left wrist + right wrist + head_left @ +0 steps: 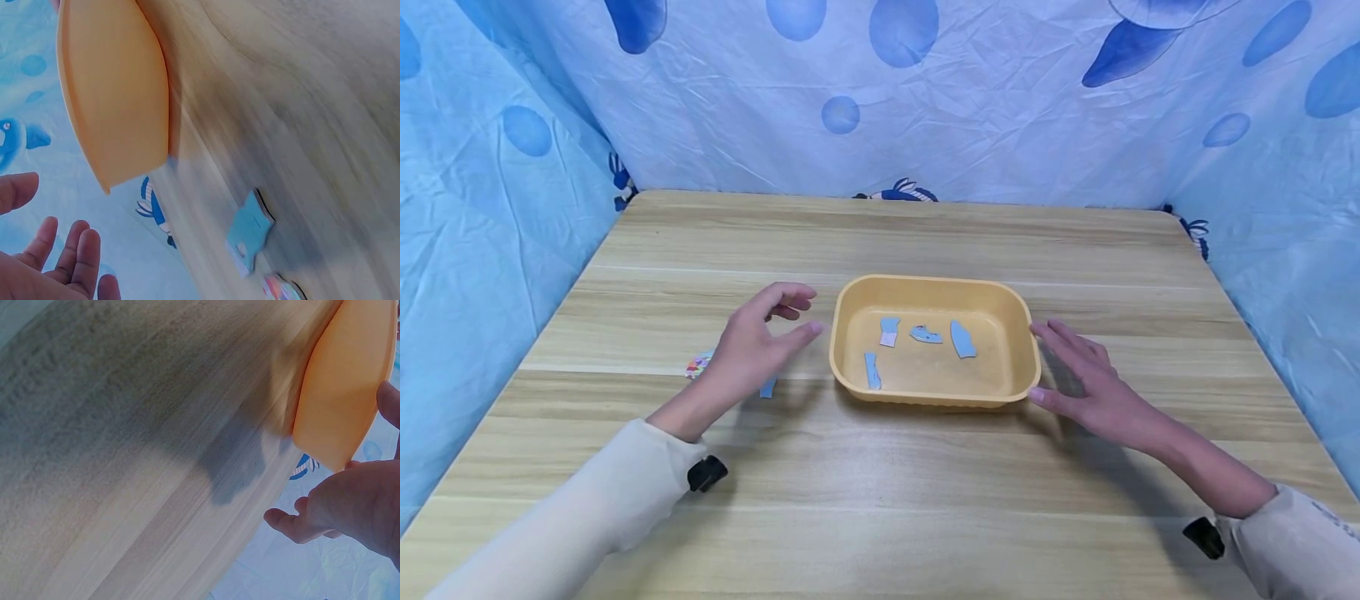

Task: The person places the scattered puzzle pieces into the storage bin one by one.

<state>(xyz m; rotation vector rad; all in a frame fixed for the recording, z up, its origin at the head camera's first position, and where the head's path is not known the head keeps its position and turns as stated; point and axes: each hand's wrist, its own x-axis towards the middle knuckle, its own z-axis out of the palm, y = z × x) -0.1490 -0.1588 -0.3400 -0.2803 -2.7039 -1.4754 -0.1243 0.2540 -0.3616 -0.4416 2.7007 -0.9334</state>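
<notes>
A yellow-orange plastic tray holds several flat blue pieces, among them a curved one and a narrow one. Just left of the tray, the left hand hovers with fingers loosely bent, holding nothing; the left wrist view shows a gap between this hand and the tray. At the tray's right end, the right hand has its fingertips at the rim, its fingers relaxed. In the right wrist view the thumb of that hand overlaps the tray edge.
Under and beside the left forearm lie a multicoloured piece and a blue piece on the wooden table. Blue patterned cloth hangs behind the table and at both sides.
</notes>
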